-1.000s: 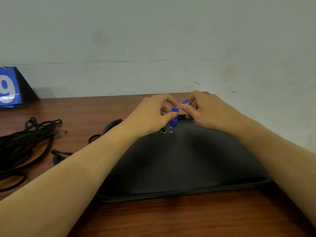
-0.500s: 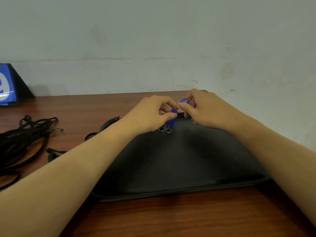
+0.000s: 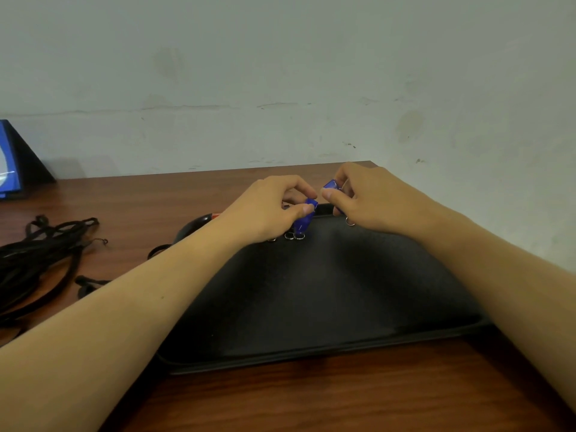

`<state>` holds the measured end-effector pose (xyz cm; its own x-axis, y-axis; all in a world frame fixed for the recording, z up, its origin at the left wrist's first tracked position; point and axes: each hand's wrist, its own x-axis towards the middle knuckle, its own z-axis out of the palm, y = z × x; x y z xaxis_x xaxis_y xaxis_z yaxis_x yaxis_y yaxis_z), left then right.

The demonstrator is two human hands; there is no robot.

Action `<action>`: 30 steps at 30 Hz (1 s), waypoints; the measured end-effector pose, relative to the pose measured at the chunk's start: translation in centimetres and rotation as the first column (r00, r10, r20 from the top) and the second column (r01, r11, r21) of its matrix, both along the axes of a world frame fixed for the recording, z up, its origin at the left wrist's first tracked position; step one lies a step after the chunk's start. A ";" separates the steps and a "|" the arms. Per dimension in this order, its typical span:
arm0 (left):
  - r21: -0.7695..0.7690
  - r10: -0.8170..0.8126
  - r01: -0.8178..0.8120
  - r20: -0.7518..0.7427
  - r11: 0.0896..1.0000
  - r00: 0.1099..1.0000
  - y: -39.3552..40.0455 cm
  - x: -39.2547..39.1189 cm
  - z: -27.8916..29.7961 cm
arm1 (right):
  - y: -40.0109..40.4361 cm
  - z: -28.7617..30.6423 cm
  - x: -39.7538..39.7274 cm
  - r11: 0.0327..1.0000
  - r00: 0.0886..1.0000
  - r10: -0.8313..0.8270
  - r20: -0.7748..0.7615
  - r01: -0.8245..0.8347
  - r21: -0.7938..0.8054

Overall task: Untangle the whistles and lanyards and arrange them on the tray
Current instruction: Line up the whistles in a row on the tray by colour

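**Head view: a blue whistle in each of my hands, over the far edge of the tray**

My left hand [image 3: 268, 210] pinches a blue whistle [image 3: 304, 217] between thumb and curled fingers, just above the far end of the black tray [image 3: 311, 353]. Small metal rings [image 3: 294, 235] lie on the tray right beneath that whistle. My right hand [image 3: 371, 198] has its thumb and fingers curled round a second blue whistle [image 3: 331, 185], close beside the first but apart from it, and a ring [image 3: 350, 222] hangs under this hand. The tray lies on the wooden table [image 3: 140, 207]. Left of the tray, well apart, a heap of black lanyards [image 3: 40, 254] lies tangled on the table. Further left of the tray, against the wall, stands a blue sign [image 3: 9, 163].
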<state>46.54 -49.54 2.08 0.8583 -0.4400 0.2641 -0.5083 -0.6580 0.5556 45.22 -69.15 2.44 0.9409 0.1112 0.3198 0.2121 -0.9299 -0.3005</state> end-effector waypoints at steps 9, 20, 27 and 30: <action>-0.064 0.037 -0.040 -0.044 0.997 0.998 0.2 0.0 0.3 | -0.4 0.3 0.2 0.999 0.998 -0.035 0.047 0.036 -0.020; 0.057 0.151 -0.153 0.034 0.987 0.988 0.3 0.8 0.1 | -0.2 0.3 0.0 0.996 0.998 -0.049 0.027 0.051 -0.067; 0.180 0.190 -0.207 0.106 0.962 0.976 0.3 0.9 -0.4 | 0.0 0.3 -0.3 0.998 1.000 -0.017 0.003 0.017 -0.057; 0.153 0.201 -0.227 0.170 0.962 0.965 0.1 0.4 0.0 | 0.1 0.4 -0.3 0.998 1.000 -0.009 -0.003 0.009 -0.070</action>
<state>46.98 -49.39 2.03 0.8930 -0.2996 0.3357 -0.4144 -0.8383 0.3543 44.89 -69.03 2.80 0.9430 0.1245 0.3086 0.2025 -0.9506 -0.2353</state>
